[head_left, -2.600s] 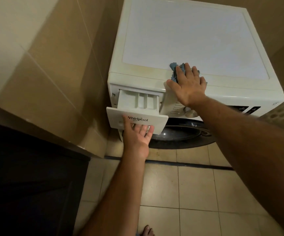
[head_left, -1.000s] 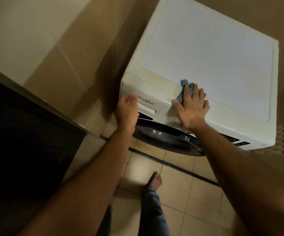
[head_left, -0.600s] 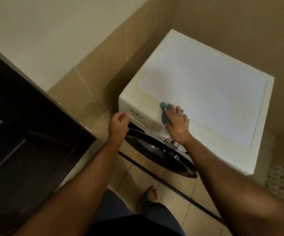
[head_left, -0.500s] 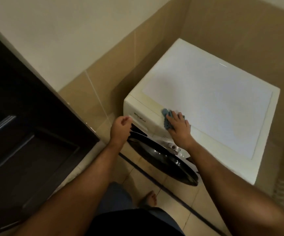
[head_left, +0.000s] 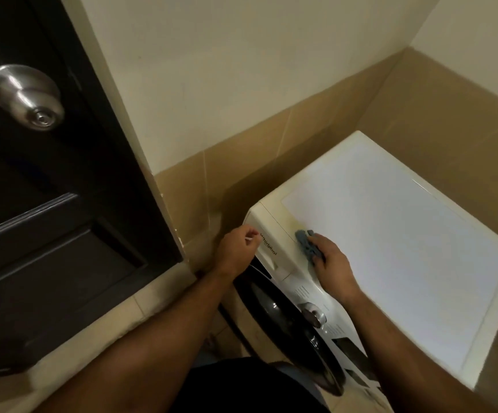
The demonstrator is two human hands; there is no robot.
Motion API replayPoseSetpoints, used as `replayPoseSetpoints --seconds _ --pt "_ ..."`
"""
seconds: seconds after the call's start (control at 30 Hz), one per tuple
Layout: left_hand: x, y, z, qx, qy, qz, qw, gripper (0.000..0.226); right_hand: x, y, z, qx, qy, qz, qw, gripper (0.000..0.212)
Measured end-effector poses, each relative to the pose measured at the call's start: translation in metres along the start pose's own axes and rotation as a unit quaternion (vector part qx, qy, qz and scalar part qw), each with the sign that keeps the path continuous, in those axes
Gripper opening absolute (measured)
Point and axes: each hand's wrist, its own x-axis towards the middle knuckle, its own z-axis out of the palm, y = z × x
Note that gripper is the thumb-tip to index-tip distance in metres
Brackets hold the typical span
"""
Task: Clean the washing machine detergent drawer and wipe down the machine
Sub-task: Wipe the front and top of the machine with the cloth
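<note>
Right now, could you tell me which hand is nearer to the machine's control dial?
The right hand: it presses the blue cloth just above the control dial. The left hand is farther off, at the drawer front.
</note>
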Motion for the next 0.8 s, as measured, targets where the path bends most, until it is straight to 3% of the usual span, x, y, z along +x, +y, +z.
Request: replayPoseSetpoints --seconds 0.17,0.37,0.43,0.57,0.8 --pt "0.006 0.005 0.001 0.014 0.019 -0.014 1.000 0.026 0.036 -0.021 -0.007 -0.043 -0.041 -0.055 0.997 0.043" --pt "0.001 0.008 0.009 -0.015 0.076 -0.039 0.996 0.030 0.053 -0.001 -0.007 -0.142 -0.166 -0.158 0.963 0.055" --pt "-0.005 0.008 0.015 -0.017 0.094 -0.063 0.993 0.029 0.054 0.009 -0.010 -0.133 -0.149 -0.155 0.968 0.065" --pt "-0.019 0.004 0.029 0.009 0.122 -0.093 0.988 0.025 0.057 0.018 -0.015 -0.117 -0.106 -0.144 0.977 0.063" --pt "-0.044 0.000 0.061 0.064 0.130 -0.116 0.983 0.039 0.074 0.023 0.020 -0.214 -0.166 -0.230 0.935 0.061"
